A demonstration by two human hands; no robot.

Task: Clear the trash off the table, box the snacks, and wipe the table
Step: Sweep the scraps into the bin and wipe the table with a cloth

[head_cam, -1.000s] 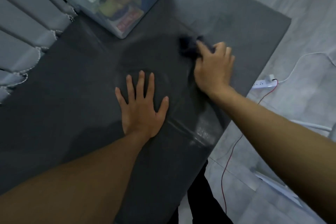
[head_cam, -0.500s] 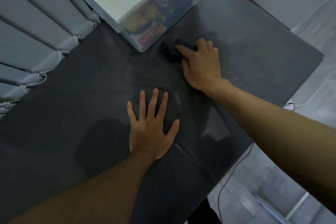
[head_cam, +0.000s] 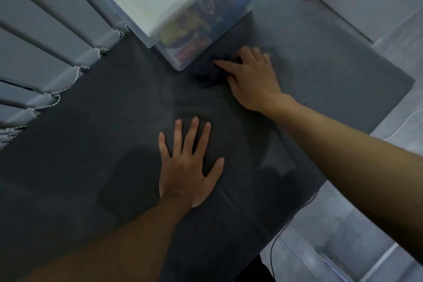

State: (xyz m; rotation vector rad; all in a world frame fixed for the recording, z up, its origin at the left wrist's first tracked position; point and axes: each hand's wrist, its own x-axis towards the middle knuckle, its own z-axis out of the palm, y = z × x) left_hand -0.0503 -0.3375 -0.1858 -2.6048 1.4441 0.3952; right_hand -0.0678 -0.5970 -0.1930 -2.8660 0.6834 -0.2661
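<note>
Dark, soft cloth [head_cam: 211,74], bunched at upper centre of the frame, lies just beside the corner of the clear snack box [head_cam: 194,30]. Right hand [head_cam: 250,80] presses it under curled fingers; being limp and light, it is probably best gripped by the bunch. Left hand [head_cam: 187,165] rests flat, fingers spread, on the table [head_cam: 332,68]. Compared with a second ago, the cloth has moved towards the box.

Open table [head_cam: 320,57] right of the lidded box [head_cam: 183,36]; blinds [head_cam: 45,36] seemingly hard against its left edge.
</note>
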